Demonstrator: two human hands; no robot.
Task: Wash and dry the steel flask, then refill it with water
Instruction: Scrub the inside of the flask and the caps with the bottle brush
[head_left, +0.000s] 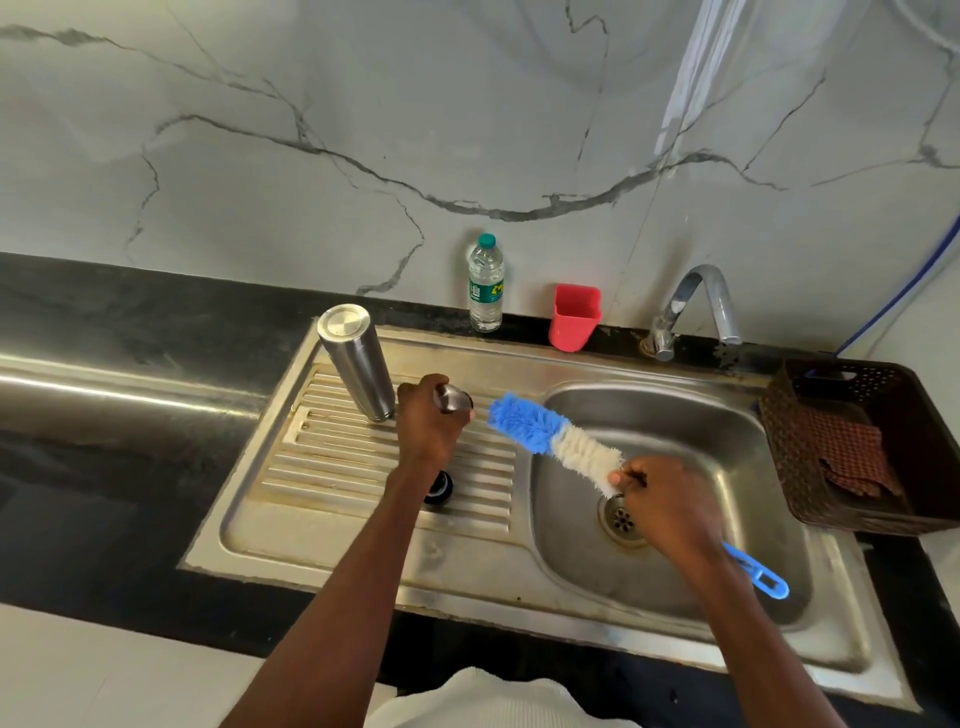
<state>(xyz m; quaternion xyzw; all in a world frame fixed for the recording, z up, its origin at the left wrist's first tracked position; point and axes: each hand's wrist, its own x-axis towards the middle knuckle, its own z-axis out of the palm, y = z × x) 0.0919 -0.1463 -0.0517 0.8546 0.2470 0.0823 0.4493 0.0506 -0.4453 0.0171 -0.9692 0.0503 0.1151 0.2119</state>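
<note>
The steel flask (356, 362) stands upside down on the ribbed drainboard (332, 467) of the sink. My left hand (428, 421) grips a small steel cup lid (453, 399) just right of the flask. A black stopper (439, 488) lies on the drainboard under my left wrist. My right hand (670, 506) holds a bottle brush (550, 436) by its stem over the basin (727, 467). Its blue and white bristles point towards the lid, and its blue handle sticks out behind my wrist.
A tap (696, 306) curves over the basin's back edge. A plastic water bottle (485, 283) and a red cup (574, 317) stand by the marble wall. A brown basket (893, 519) holding a checked cloth (852, 457) sits right of the sink. Black counter extends left.
</note>
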